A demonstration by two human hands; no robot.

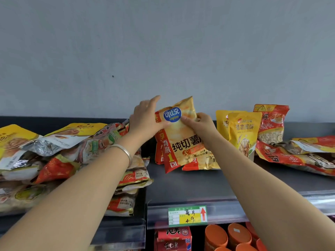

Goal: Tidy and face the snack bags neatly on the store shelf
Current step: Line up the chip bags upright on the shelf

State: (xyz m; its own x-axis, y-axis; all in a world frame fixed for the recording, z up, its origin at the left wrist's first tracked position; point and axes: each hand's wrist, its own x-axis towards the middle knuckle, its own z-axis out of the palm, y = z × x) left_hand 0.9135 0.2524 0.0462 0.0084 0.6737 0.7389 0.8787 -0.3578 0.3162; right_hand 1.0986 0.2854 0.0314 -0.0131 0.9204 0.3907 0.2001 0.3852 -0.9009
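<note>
A yellow chip bag with a blue round logo stands upright on the dark top shelf, leaning back against more bags of the same kind. My left hand grips its upper left edge, thumb on the front and fingers behind. My right hand pinches its upper right edge. A silver bangle sits on my left wrist. Two yellow walnut pouches stand upright just to the right.
A jumbled heap of snack bags lies on the shelf to the left. Red and yellow bags lie flat at the right, one red pouch upright. A price tag hangs on the shelf rail; orange tubs below.
</note>
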